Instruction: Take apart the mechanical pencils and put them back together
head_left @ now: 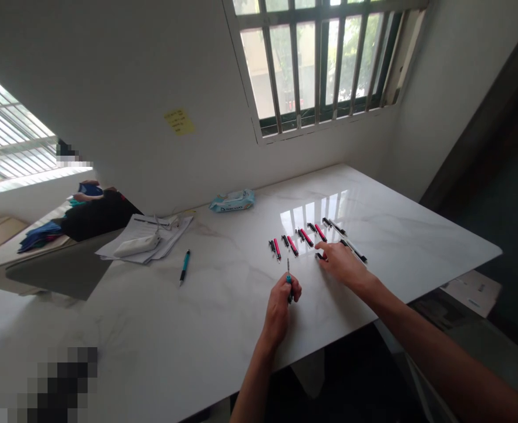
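Left hand (279,311) holds a slim teal-and-black pen (289,279) upright; right hand (340,264) reaches across to a neat line of pens.
The left grip is closed round the teal barrel, its thin metal tip up and clear of the fingers. The right fingers (325,249) lie over the near end of the slim black-and-red pens (306,237), laid parallel and spaced so each stays separate on the polished white marble worktop (417,247); whether that grip is closed, I cannot tell. Another teal pen (185,265) lies apart, near loose white papers (175,232).
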The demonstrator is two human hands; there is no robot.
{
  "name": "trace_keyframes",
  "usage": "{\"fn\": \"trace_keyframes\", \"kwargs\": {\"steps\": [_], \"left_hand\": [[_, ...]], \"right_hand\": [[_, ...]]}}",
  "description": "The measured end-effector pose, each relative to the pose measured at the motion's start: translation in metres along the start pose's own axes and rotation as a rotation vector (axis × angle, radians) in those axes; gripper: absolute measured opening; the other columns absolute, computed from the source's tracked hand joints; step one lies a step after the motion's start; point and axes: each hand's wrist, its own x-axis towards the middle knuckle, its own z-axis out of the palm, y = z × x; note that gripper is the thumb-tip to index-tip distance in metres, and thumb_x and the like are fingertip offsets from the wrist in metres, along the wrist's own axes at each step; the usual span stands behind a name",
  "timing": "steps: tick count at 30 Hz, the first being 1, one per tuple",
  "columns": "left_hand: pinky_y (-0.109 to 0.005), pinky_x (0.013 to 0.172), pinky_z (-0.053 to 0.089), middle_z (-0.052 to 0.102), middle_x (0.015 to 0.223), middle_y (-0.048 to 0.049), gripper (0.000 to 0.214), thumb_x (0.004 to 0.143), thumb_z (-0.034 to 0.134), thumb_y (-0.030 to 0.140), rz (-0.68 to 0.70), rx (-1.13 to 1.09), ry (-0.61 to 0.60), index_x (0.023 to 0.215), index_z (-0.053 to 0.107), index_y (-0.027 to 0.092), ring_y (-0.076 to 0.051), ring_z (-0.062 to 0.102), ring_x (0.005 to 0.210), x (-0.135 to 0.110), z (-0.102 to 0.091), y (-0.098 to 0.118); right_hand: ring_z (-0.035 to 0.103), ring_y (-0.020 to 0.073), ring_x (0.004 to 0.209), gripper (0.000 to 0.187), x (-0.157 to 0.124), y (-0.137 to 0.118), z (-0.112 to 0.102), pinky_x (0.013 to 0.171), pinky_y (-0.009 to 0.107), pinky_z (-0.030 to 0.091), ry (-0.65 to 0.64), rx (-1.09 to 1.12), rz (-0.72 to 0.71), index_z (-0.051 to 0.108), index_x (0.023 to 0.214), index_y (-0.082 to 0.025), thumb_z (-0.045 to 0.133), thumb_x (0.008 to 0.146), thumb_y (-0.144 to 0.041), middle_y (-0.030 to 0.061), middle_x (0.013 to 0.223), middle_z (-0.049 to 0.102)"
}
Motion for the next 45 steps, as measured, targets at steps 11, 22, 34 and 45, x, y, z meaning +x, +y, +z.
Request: {"fn": "trace_keyframes", "kwargs": {"steps": [11,22,34,45], "left_hand": [[-0.031,0.069,0.036,0.047,0.075,-0.0015,0.029,0.099,0.042,0.040,-0.010,0.037,0.006,0.081,0.051,0.019,-0.016,0.040,0.071,-0.001,0.000,0.002],[-0.028,0.065,0.033,0.040,0.077,0.0012,0.021,0.092,0.048,0.037,-0.066,-0.157,0.062,0.083,0.051,0.018,-0.013,0.035,0.069,0.001,0.005,0.003],[-0.029,0.069,0.041,0.055,0.083,-0.0017,0.031,0.099,0.042,0.036,-0.051,0.217,-0.001,0.109,0.064,0.017,-0.016,0.047,0.074,-0.003,0.006,0.002],[-0.024,0.063,0.038,0.054,0.075,0.0025,0.019,0.090,0.063,0.035,-0.057,0.370,0.092,0.101,0.067,0.019,-0.011,0.045,0.064,-0.001,0.008,0.017]], "right_hand": [[0.073,0.0290,0.103,0.041,0.010,-0.003,0.008,0.083,0.032,0.050,-0.050,-0.107,0.071,0.067,0.135,-0.016,0.064,0.094,-0.020,0.0141,0.110,0.078],[0.067,0.0169,0.072,0.024,-0.030,-0.038,-0.008,0.070,0.029,0.051,0.044,0.569,-0.141,0.080,0.106,-0.025,0.067,0.095,-0.041,0.0011,0.083,0.077],[0.071,0.0204,0.079,0.021,-0.038,-0.045,0.018,0.075,0.033,0.056,-0.039,0.976,-0.143,0.079,0.098,-0.021,0.074,0.089,-0.039,0.0042,0.086,0.078],[0.074,0.0200,0.086,0.029,-0.026,-0.016,-0.006,0.081,0.032,0.059,0.272,1.254,0.030,0.070,0.090,-0.020,0.077,0.086,-0.048,0.0065,0.093,0.079]]}}
